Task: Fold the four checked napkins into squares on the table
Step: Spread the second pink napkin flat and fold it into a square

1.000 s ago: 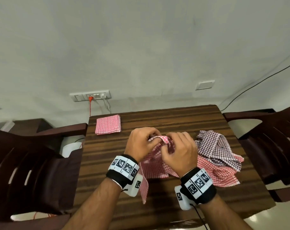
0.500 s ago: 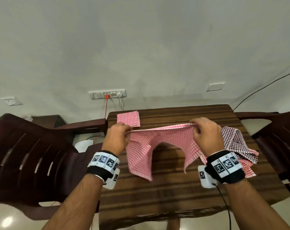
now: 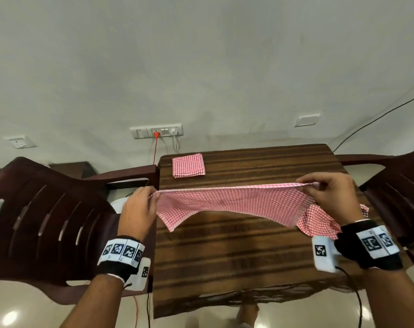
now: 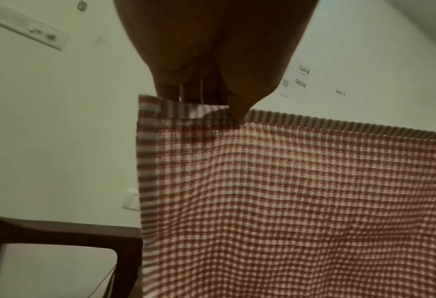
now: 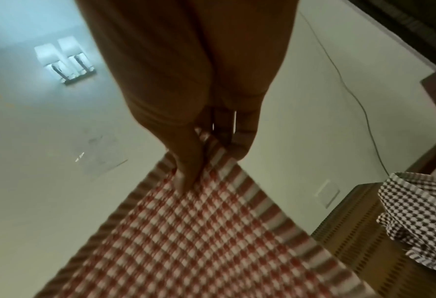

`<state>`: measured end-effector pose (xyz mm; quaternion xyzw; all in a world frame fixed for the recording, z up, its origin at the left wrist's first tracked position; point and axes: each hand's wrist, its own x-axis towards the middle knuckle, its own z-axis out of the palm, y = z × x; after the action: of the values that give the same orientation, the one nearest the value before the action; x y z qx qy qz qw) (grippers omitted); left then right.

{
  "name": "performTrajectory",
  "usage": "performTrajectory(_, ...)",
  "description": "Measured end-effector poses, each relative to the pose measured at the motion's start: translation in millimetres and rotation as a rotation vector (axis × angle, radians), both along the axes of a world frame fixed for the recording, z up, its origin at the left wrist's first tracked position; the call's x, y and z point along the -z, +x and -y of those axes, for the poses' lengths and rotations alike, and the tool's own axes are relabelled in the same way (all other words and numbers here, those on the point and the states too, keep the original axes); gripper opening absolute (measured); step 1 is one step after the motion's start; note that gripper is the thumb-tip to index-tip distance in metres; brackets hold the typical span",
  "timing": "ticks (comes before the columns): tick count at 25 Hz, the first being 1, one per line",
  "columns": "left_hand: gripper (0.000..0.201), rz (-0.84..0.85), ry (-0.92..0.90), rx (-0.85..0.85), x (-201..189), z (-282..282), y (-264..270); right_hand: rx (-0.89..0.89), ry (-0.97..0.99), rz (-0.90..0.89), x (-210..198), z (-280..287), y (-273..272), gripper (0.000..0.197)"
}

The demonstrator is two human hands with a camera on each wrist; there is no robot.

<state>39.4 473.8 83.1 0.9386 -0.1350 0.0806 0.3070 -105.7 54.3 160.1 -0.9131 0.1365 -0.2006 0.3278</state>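
Red napkin [image 3: 234, 201] stretched taut above table [image 3: 236, 254], corners pinched by left hand [image 3: 137, 213] and right hand [image 3: 332, 197], likely to flatten before folding. Folded napkin [image 3: 188, 165] parked at far corner.

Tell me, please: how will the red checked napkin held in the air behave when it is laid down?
Probably floppy: the red checked napkin sags between the left hand and right hand. Likely light, since a fingertip grip holds it. Its loose lower corners may crumple on landing.

Bare table [image 3: 225, 256] lies open beneath the stretched napkin [image 3: 236, 202] — a folded square [image 3: 188, 165] blocks the far-left corner, crumpled napkins [image 3: 319, 221] the right edge, chairs [image 3: 47, 221] flank both sides.
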Motion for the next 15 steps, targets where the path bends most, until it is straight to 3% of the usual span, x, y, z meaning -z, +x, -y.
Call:
performTrajectory(6,0.009,-0.129,0.030,0.225,-23,-49,-17,-0.098,0.189,-0.190,-15,23,-34,0.021)
performTrajectory(10,0.009,-0.216,-0.110,0.268,-42,-55,-7,-0.143,0.285,-0.173,-17,32,-27,0.019)
performTrajectory(12,0.012,-0.270,-0.121,0.261,-30,-51,10,-0.138,0.298,-0.187,1,37,-6,0.017)
performTrajectory(15,0.019,-0.334,-0.027,0.201,20,-35,44,-0.147,0.183,-0.339,58,54,34,0.020)
